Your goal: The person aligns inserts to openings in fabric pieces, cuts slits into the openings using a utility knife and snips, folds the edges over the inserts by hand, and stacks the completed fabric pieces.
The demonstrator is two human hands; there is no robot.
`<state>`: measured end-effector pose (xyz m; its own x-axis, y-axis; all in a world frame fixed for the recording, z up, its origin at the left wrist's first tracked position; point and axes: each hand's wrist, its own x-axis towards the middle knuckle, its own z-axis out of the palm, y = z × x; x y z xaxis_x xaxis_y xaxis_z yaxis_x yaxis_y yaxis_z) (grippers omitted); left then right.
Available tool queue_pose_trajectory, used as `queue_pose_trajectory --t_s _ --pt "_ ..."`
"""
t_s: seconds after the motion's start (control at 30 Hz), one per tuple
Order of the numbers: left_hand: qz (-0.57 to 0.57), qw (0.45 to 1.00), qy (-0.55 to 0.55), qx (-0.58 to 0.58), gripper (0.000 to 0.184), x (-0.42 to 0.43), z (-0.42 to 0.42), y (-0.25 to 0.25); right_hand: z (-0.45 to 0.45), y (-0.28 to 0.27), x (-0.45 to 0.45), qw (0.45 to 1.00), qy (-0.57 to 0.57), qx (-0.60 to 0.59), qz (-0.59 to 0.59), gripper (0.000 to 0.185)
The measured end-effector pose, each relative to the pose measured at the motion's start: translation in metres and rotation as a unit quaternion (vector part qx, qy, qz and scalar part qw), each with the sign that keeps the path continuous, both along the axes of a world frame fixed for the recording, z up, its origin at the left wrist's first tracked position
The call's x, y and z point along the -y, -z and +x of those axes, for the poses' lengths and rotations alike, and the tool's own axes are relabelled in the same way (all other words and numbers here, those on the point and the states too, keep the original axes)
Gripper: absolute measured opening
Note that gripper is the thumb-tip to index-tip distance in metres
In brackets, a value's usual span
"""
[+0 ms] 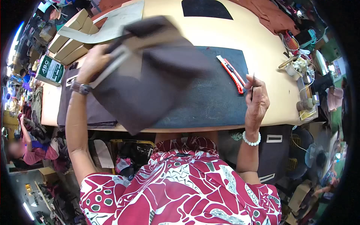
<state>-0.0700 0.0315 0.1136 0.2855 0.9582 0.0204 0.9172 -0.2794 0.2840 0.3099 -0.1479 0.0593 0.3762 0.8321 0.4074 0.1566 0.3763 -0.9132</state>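
Note:
My left hand (95, 62) is closed on the edge of a dark brown piece of fabric (131, 97). The fabric hangs in folds above the table and is blurred by motion; a pale strip shows near my fingers. My right hand (258, 96) is raised at the right edge of the dark cutting mat (202, 108), its fingers curled around a small, thin, dark tool whose kind I cannot make out. Just left of those fingers, a red and white utility knife (232, 75) lies on the mat, apart from the fabric.
A stack of dark fabric pieces (101, 116) lies at the table's left, beside a green and white ABC box (50, 70). Cardboard boxes (71, 45) stand behind it. A black cut piece (206, 9) lies at the far edge, brown material (268, 15) at the far right.

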Motion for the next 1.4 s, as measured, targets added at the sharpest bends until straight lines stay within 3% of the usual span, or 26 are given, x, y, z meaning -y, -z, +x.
queue_pose_trajectory --t_s 0.03,0.07,0.13,0.17,0.2,0.27,0.43,0.5,0.53,0.57,0.63,0.83,0.97,1.07,1.4 --pt "0.026 0.998 -0.057 0.003 0.028 -0.013 -0.035 0.014 0.003 0.007 0.003 0.999 0.008 -0.004 -0.038 0.027" --pt "-0.04 0.977 -0.11 0.178 0.029 -0.011 -0.053 0.021 0.006 0.017 0.005 0.997 0.016 -0.008 -0.074 0.029" --pt "-0.14 0.85 -0.205 0.466 0.024 0.018 -0.047 0.019 0.009 0.037 0.003 0.992 0.026 0.005 -0.127 0.027" --pt "-0.182 0.812 -0.221 0.509 0.016 0.017 -0.062 0.044 0.006 0.04 0.003 0.99 0.008 -0.009 -0.137 0.026" --pt "-0.154 0.799 -0.219 0.539 0.014 0.037 -0.033 0.051 0.0 0.04 0.003 0.988 -0.01 -0.025 -0.151 0.026" --pt "-0.267 0.751 -0.144 0.586 0.021 0.057 -0.007 0.096 -0.016 0.038 0.001 0.986 -0.039 -0.053 -0.151 0.023" --pt "-0.243 0.56 -0.139 0.78 0.028 0.127 0.133 0.105 -0.08 0.017 0.007 0.965 -0.177 -0.109 -0.162 0.023" --pt "-0.265 0.534 -0.129 0.792 0.026 0.139 0.146 0.117 -0.095 0.024 0.008 0.948 -0.203 -0.149 -0.192 0.022" --pt "-0.246 0.524 -0.142 0.803 0.025 0.146 0.154 0.119 -0.096 0.036 0.006 0.952 -0.195 -0.114 -0.206 0.024" --pt "-0.243 0.519 -0.145 0.807 0.026 0.149 0.157 0.129 -0.096 0.046 0.005 0.955 -0.183 -0.095 -0.213 0.024" --pt "-0.218 0.559 -0.141 0.788 0.026 0.15 0.156 0.14 -0.096 0.064 0.005 0.958 -0.162 -0.056 -0.229 0.026" --pt "-0.121 0.588 -0.179 0.78 0.022 0.138 0.147 0.135 -0.097 0.069 0.01 0.936 -0.192 -0.083 -0.283 0.028" --pt "-0.12 0.568 -0.157 0.799 0.018 0.139 0.148 0.123 -0.097 0.061 0.005 0.924 -0.211 -0.115 -0.298 0.025" --pt "-0.125 0.582 -0.122 0.794 0.022 0.139 0.143 0.124 -0.093 0.054 0.002 0.9 -0.235 -0.172 -0.323 0.022" --pt "-0.132 0.569 -0.122 0.802 0.019 0.148 0.146 0.116 -0.096 0.045 -0.004 0.903 -0.247 -0.214 -0.279 0.017"
